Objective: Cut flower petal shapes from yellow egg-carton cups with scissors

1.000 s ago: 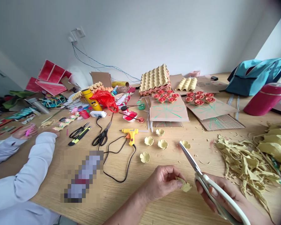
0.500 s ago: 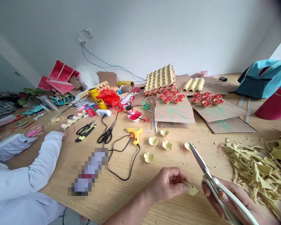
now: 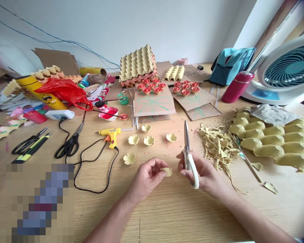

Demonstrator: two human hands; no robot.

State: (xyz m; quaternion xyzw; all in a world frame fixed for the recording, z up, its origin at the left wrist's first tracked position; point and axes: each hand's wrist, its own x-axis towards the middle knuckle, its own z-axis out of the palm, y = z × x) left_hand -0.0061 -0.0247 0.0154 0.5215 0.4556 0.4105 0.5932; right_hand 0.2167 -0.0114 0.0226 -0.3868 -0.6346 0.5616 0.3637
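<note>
Between the thumb and fingers of my left hand is a small yellowish piece of egg carton. My right hand grips white-handled scissors, their blades together and pointing away from me, just right of that piece. Beyond my hands lie several cut egg-carton cups shaped like flowers, among them one cup in the group and another cup set apart to the right. A heap of carton scraps lies beyond my right hand.
On the left are a yellow glue gun with a looping black cord, black scissors and a utility knife. Red paper roses sit on cardboard at the back. An egg tray, a pink bottle and a fan stand right.
The view has swung right, bringing the fan and egg tray in and the other person's arms out. The scissors have turned more upright. Both hands keep their holds.
</note>
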